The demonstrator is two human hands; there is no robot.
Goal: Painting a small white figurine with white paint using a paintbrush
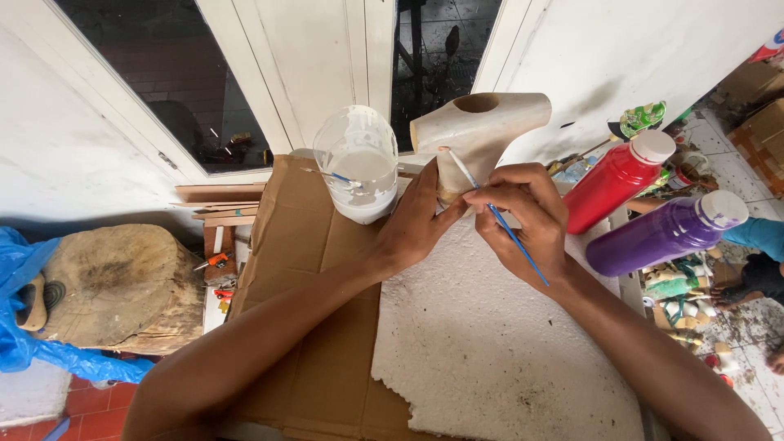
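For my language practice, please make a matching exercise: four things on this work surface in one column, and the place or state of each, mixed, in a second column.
1. pale carved wooden piece
2. thin blue-handled paintbrush
3. cut clear plastic bottle with white paint
4. purple paint bottle

a. far right, beside the red bottle
b. steadied by the left hand
c. on the cardboard
d. held in the right hand

Pairs: 1-b, 2-d, 3-c, 4-a

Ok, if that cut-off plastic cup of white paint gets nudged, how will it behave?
The cup looks thin and clear, so probably light and easily squashed. It leans in this view, so it may tip and spill. A second brush rests in it and could lever it over.
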